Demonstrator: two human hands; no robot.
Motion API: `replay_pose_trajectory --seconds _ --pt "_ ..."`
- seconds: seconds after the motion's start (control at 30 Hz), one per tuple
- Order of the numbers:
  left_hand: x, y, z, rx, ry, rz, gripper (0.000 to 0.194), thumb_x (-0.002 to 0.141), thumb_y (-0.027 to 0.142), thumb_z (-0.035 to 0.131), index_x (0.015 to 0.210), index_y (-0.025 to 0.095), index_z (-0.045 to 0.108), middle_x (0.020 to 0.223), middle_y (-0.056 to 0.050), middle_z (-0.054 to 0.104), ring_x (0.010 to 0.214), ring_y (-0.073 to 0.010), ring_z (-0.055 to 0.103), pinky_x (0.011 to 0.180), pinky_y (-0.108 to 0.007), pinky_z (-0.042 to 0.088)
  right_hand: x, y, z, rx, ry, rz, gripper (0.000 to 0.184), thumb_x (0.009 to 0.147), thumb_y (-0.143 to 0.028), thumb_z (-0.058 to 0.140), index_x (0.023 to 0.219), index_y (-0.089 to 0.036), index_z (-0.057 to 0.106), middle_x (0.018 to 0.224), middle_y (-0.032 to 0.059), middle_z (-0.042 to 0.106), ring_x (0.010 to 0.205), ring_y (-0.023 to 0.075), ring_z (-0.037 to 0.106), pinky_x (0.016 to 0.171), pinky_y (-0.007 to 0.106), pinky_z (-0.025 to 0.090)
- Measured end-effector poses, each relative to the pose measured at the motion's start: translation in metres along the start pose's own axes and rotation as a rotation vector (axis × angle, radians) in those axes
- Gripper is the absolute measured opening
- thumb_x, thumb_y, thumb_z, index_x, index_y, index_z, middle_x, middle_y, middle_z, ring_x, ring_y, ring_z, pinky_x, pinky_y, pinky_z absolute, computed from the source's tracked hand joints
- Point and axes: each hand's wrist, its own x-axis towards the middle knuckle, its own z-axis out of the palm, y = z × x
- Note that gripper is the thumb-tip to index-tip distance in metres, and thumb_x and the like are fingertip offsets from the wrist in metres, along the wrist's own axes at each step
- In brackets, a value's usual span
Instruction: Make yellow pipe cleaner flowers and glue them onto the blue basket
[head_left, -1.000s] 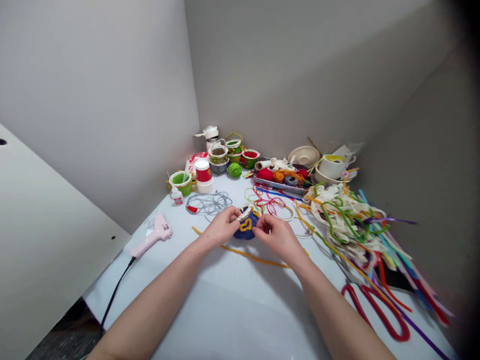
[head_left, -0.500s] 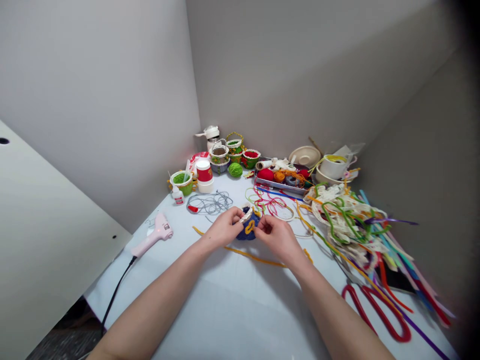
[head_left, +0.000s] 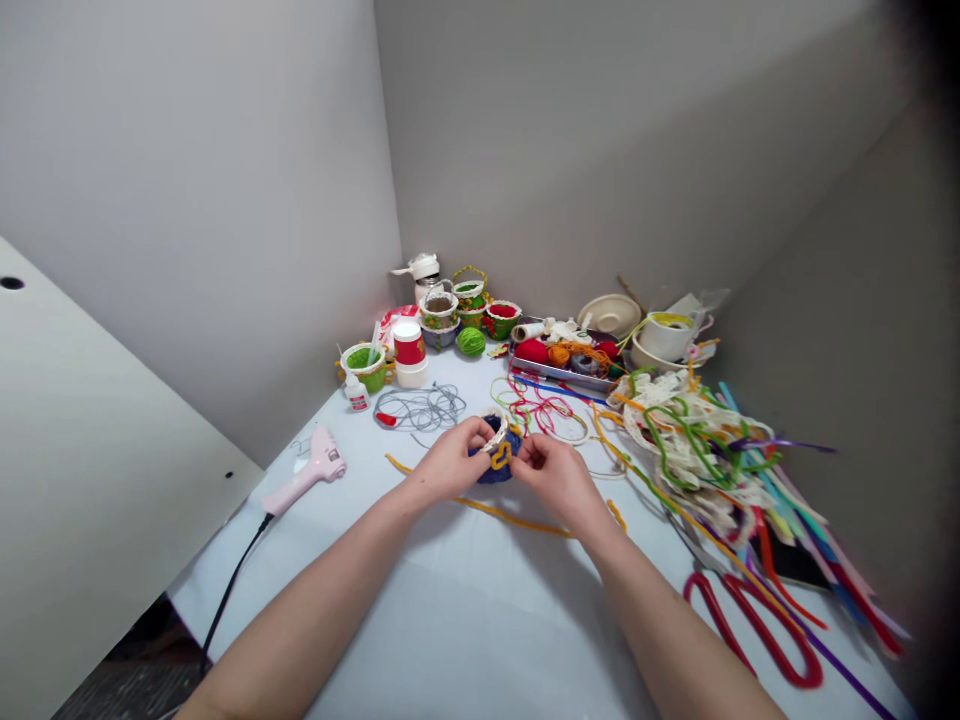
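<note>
A small dark-blue yarn-wrapped cup (head_left: 493,466) with a white lace rim and a yellow fuzzy-wire loop on its side sits between both hands on the white table (head_left: 465,620). My left hand (head_left: 448,463) grips its left side, fingers curled round the rim. My right hand (head_left: 556,476) pinches at the yellow loop on the cup's right side. A long yellow fuzzy wire (head_left: 510,517) lies on the table just under the hands.
A pink glue gun (head_left: 309,470) with a black cord lies at the left. Grey cord (head_left: 420,407), a glue bottle (head_left: 355,394) and decorated cups (head_left: 439,310) stand behind. A tray of yarn (head_left: 570,360), a lace and ribbon pile (head_left: 690,440) and red fuzzy wire (head_left: 757,625) fill the right side.
The cup has turned slightly in my hands and the yellow loop sits a little higher; both hands stay in nearly the same place.
</note>
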Motion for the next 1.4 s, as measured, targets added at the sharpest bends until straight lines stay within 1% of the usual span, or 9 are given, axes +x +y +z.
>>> replay_pose_trajectory --seconds 0.27,0.47,0.63,0.9,1.27,1.4 --pt "-0.001 0.002 0.0015 -0.021 -0.003 0.031 0.02 0.067 0.011 0.049 0.084 0.02 0.053 0.074 0.003 0.059 0.07 -0.0129 0.057 0.061 -0.021 0.041 0.0 0.0005 0.0008 0.0 -0.011 0.021 0.01 0.067 -0.025 0.054 0.059 -0.021 0.05 0.053 -0.0035 0.054 0.05 0.0127 0.048 0.048 0.022 0.032" --pt "0.0004 0.0003 0.0019 -0.072 -0.017 0.018 0.017 0.068 0.013 0.05 0.083 0.019 0.052 0.069 0.004 0.058 0.065 -0.0121 0.056 0.059 -0.021 0.041 -0.001 -0.0027 0.0002 0.0 -0.004 0.032 0.011 0.068 -0.025 0.053 0.059 -0.021 0.048 0.053 -0.0031 0.053 0.051 0.0131 0.048 0.048 0.022 0.032" --pt "0.0019 0.0016 0.0024 -0.133 -0.023 0.014 0.019 0.066 0.012 0.05 0.083 0.018 0.052 0.072 0.003 0.06 0.068 -0.0127 0.057 0.062 -0.021 0.043 -0.0016 -0.0036 0.0004 0.012 -0.009 0.028 0.01 0.068 -0.024 0.052 0.059 -0.021 0.048 0.054 -0.0033 0.054 0.051 0.0125 0.047 0.05 0.022 0.032" --pt "0.0024 -0.0001 0.0027 -0.209 -0.031 -0.008 0.021 0.063 0.011 0.05 0.082 0.018 0.052 0.07 0.003 0.059 0.064 -0.0115 0.056 0.061 -0.021 0.042 -0.0007 -0.0008 0.0024 0.022 -0.004 0.024 0.012 0.068 -0.025 0.053 0.059 -0.021 0.047 0.053 -0.0037 0.052 0.051 0.012 0.045 0.05 0.022 0.031" --pt "0.0014 0.0041 0.0028 -0.248 -0.024 -0.024 0.02 0.062 0.01 0.052 0.08 0.019 0.052 0.066 0.005 0.058 0.062 -0.0105 0.054 0.059 -0.02 0.04 -0.0007 -0.0007 0.0031 0.03 0.017 0.032 0.011 0.069 -0.025 0.053 0.06 -0.021 0.048 0.054 -0.0034 0.053 0.051 0.0127 0.047 0.051 0.023 0.032" --pt "0.0044 0.0004 0.0044 -0.261 -0.008 -0.038 0.02 0.065 0.013 0.052 0.084 0.019 0.052 0.064 0.006 0.058 0.06 -0.0111 0.054 0.059 -0.021 0.039 -0.0019 -0.0062 -0.0021 0.035 0.037 0.041 0.01 0.07 -0.026 0.053 0.061 -0.021 0.05 0.055 -0.0028 0.055 0.052 0.0131 0.048 0.052 0.023 0.034"
